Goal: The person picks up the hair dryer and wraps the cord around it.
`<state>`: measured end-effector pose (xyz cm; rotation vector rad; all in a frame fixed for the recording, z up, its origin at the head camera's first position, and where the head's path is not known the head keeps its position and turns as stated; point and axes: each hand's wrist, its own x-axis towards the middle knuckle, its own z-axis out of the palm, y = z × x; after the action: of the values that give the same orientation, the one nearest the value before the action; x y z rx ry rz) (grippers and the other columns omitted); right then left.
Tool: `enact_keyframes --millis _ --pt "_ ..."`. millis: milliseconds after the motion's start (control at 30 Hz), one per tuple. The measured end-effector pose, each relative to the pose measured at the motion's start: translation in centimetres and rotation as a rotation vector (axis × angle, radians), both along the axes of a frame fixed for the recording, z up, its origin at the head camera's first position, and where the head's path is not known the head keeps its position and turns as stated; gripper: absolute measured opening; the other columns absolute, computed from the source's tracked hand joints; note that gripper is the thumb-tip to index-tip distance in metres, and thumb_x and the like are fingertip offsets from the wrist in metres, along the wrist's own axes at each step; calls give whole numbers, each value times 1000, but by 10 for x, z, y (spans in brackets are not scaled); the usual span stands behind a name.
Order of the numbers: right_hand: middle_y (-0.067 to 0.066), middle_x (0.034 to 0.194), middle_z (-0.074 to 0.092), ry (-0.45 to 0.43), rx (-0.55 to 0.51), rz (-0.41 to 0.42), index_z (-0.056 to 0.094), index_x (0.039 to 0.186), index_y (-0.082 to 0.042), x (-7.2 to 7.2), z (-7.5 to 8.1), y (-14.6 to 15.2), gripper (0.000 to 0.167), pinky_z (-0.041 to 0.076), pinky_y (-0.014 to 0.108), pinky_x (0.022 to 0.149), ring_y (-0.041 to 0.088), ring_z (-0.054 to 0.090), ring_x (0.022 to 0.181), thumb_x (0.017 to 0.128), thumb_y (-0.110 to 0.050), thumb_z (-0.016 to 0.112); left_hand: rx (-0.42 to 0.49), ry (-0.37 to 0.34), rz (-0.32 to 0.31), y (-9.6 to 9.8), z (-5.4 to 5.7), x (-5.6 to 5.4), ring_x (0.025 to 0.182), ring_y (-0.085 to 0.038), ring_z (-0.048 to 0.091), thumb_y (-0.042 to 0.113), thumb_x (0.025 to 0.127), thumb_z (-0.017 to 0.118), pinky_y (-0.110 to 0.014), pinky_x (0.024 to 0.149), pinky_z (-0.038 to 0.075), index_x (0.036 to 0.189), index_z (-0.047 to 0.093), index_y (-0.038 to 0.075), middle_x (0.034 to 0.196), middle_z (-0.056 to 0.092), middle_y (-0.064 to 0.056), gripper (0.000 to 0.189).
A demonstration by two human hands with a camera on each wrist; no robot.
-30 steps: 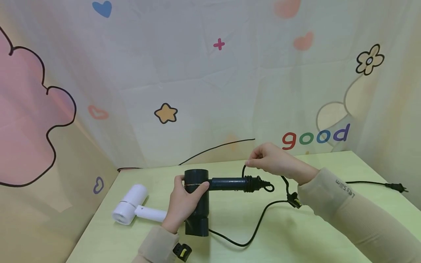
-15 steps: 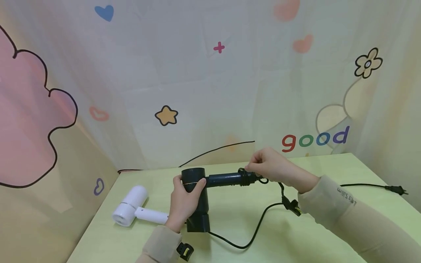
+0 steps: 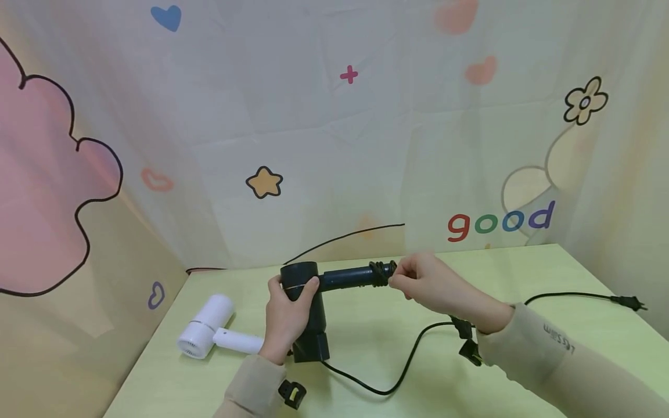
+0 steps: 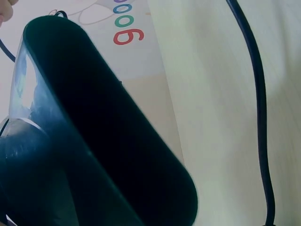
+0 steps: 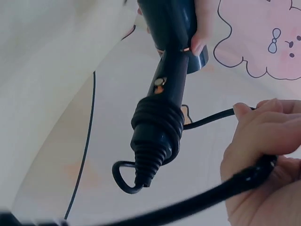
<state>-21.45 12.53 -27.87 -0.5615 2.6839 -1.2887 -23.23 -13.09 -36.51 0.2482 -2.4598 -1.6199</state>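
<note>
My left hand (image 3: 286, 316) grips the barrel of a dark hair dryer (image 3: 316, 316), thumb on the near side, and holds it up with its handle pointing right. Several turns of black cord (image 5: 157, 115) wrap the handle's end, beside the ribbed cord sleeve. My right hand (image 3: 425, 284) pinches the cord just off the handle's end; in the right wrist view a short stretch runs taut from the coils to the fingertips. More cord passes through the curled palm. Large in the left wrist view is the dryer's dark flat nozzle (image 4: 108, 127).
A white hair dryer (image 3: 206, 325) lies on the pale green table (image 3: 172, 383) at left, its handle partly behind my left wrist. Loose black cord (image 3: 384, 393) curves across the front. The plug (image 3: 629, 302) lies at far right. A printed curtain (image 3: 324, 145) hangs behind.
My right hand has come down from above the handle to its end, bringing the cord round it. The dark hair dryer has shifted slightly left, its handle end tilting up a little.
</note>
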Motion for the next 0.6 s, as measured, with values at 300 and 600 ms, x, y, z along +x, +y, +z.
enact_keyframes --millis 300,600 --pt "1 62 51 6 -23 4 60 79 -8 18 -8 -2 17 34 25 48 12 39 52 91 -19 57 -5 27 33 -3 1 -2 85 -25 63 63 83 59 -36 71 52 138 28 8 108 61 -19 84" --pt "4 68 54 -73 -86 58 59 86 -6 34 -17 -2 21 40 26 46 12 44 48 95 -24 56 12 15 65 -7 2 -5 96 -31 61 64 83 56 -43 80 52 140 26 8 115 59 -21 86"
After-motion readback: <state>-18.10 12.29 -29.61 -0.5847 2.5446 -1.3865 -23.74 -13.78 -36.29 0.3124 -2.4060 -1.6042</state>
